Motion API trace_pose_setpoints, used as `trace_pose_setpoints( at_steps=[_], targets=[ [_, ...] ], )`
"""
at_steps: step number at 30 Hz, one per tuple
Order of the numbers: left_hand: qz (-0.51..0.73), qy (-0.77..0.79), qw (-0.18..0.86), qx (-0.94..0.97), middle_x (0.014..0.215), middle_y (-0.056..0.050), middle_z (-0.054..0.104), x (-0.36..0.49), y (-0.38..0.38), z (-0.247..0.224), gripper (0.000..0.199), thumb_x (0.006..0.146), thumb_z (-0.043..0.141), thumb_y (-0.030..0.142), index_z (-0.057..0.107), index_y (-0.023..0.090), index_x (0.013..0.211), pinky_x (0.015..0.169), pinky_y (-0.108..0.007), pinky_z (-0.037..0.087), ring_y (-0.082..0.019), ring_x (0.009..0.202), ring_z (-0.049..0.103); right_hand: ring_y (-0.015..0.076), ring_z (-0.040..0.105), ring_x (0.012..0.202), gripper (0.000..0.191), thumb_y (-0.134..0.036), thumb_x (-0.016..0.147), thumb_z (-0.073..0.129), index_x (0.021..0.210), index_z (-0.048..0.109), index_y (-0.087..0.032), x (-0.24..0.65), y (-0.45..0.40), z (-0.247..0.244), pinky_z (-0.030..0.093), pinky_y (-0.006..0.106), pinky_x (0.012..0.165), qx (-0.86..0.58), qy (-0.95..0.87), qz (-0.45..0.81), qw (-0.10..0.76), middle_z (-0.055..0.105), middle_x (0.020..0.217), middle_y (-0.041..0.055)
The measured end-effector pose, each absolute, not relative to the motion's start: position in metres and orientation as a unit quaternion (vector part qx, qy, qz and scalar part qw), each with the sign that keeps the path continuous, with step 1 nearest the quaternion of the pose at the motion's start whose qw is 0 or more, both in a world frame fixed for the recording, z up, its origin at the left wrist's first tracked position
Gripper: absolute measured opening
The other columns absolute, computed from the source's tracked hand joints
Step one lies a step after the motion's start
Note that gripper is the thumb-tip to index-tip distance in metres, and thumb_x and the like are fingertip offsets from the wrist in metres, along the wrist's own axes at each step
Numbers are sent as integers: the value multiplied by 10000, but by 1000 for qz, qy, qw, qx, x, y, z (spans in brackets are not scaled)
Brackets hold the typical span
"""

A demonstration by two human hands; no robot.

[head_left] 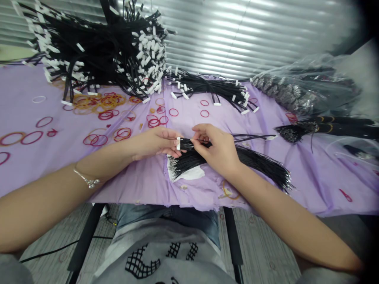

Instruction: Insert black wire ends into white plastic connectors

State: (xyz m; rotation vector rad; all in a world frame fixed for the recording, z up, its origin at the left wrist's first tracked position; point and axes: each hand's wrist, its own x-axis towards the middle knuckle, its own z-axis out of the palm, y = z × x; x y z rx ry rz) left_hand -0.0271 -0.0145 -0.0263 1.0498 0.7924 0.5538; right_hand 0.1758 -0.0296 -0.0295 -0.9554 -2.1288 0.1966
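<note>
My left hand [166, 142] pinches a small white connector [178, 143] between its fingertips. From the connector, black wires [186, 143] run right to my right hand [214, 146]. Its thumb and forefinger are closed on the wires close to the connector, and the wire ends beyond pass under or behind that hand. Several black wires [251, 137] stick out on its right side, with a pale tip at the far end. Below both hands lies a thick bundle of loose black wires [263, 163] with shiny metal tips, its left end on a white sheet [189, 173].
A big pile of black cables with white connectors [103, 51] stands at the back left, a smaller bundle [207, 86] beside it. Rubber bands [99, 103] lie scattered over the purple cloth [130, 185]. At right are a clear plastic bag [308, 86] and tied wire bundles [334, 127].
</note>
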Motion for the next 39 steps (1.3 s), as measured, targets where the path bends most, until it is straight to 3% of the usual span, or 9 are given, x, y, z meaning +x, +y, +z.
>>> trace_pose_setpoints(
  at_steps=[17,29,39],
  targets=[
    [252,365,762,471,799,-59,703,-28,-12,-28,94,786,605,44,658,79,856,674,-187,553,-104,668,676,147,599,736,137,-122,839,514,943,589,-170,178,-27,-30,474,260,677,-342,-865,-17,366,651,794,35],
    [253,369,760,472,779,-64,706,-27,-13,-26,107,769,626,54,677,77,860,653,-183,548,-109,661,672,139,590,714,183,-128,836,526,1014,561,-152,179,-28,-28,470,256,687,-339,-873,0,351,660,808,38],
    [243,347,761,491,771,-60,701,-29,-10,-29,116,764,650,86,681,85,875,668,-207,539,-125,689,673,156,553,716,132,-130,846,510,962,573,-138,173,-28,-31,442,274,669,-344,-876,5,338,620,790,47]
  ],
)
